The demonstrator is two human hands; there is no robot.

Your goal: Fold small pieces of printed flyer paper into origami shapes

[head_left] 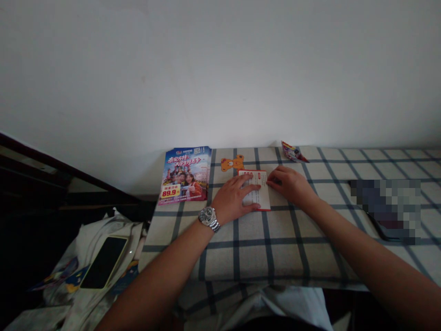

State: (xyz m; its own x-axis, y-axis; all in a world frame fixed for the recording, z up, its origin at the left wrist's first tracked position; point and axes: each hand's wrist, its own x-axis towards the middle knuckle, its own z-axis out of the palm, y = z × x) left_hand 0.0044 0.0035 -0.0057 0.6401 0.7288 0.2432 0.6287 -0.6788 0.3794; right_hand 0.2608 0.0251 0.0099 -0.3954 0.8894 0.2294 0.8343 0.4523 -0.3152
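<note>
A white leaflet (264,198) with red edges and printed text, apparently folded, lies on the checked tablecloth (220,257). My left hand (234,197) rests on its left part, fingers spread and pressing flat; a metal watch (208,217) is on that wrist. At the leaflet's right edge, my right hand (287,183) has its thumb and fingers pinched together on the paper. To the left of my hands lies a stack of colourful flyers (184,177) marked 89.9. A small folded paper piece (293,152) with a coloured print stands near the wall, beyond my right hand.
A brown bear figure (232,162) shows on the cloth behind the leaflet. A dark, partly pixelated flat device (382,211) lies on the right. Below the table's left side, a phone (104,263) rests on light cloth or bags (93,230). A white wall (220,73) borders the back.
</note>
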